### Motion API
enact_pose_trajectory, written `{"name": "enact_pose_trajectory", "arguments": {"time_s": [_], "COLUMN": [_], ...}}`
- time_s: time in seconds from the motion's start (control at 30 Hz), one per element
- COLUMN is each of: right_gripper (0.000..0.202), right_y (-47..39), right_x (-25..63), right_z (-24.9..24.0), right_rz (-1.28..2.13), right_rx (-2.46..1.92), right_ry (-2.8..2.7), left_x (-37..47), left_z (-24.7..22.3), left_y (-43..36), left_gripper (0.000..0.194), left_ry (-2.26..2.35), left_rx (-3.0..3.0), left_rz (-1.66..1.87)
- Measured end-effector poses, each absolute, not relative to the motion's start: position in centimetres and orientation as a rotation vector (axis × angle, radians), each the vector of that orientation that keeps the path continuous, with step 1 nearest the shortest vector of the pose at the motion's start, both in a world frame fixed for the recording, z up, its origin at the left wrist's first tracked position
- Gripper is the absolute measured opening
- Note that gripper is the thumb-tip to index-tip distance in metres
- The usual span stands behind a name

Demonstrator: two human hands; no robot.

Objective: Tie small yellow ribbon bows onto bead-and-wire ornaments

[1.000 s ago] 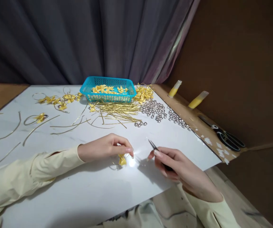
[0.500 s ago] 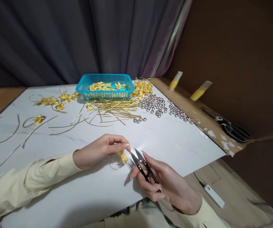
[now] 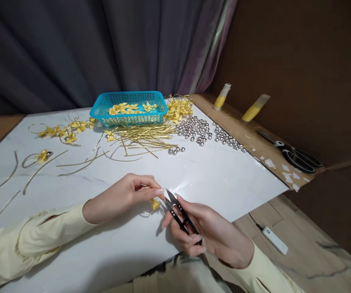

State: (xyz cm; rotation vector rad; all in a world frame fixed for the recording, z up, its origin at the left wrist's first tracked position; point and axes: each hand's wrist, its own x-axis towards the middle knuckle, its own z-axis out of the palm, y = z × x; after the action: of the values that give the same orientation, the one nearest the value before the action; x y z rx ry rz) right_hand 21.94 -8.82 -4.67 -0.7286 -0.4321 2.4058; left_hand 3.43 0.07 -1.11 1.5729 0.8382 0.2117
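My left hand [image 3: 132, 193] is closed in a pinch on a yellow ribbon flower [image 3: 154, 204], which hangs below the fingertips with a thin gold cord loop under it. Part of the flower is hidden by the fingers. My right hand [image 3: 201, 228] grips black-handled thread snips [image 3: 180, 217], blades pointing up and toward the left fingertips. The two blades stand apart at the tips, very close to the left thumb and forefinger. Whether anything lies between the blades is too small to tell.
A turquoise basket [image 3: 129, 120] holds yellow flowers. Around it lie gold cords [image 3: 148, 136], silver beads [image 3: 195, 128], a flower pile [image 3: 178, 109] and looped flowers [image 3: 79, 126]. Right of the white tabletop are scissors [image 3: 297, 156], two yellow-filled tubes [image 3: 253, 110] and white scraps [image 3: 270, 163].
The whole view has shifted slightly, so the table things sit a little further left and higher. The flower has turned slightly under the left fingers; the snips remain beside it, blades apart.
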Motion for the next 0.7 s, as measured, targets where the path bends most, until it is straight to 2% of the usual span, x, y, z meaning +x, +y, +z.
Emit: {"name": "enact_pose_trajectory", "arguments": {"time_s": [0.57, 0.7], "right_gripper": [0.043, 0.049], "right_y": [-8.7, -8.7], "right_x": [21.0, 20.8], "right_z": [-4.5, -4.7], "right_rz": [2.257, 2.251], "right_rx": [-0.751, -0.754], "right_ry": [-0.453, -0.458], "left_x": [3.6, 3.4], "left_z": [-1.1, -1.3], "left_y": [-0.5, -0.6], "left_gripper": [0.03, 0.029], "left_ry": [0.776, 0.749], "left_rx": [1.689, 1.64], "left_rz": [0.15, 0.152]}}
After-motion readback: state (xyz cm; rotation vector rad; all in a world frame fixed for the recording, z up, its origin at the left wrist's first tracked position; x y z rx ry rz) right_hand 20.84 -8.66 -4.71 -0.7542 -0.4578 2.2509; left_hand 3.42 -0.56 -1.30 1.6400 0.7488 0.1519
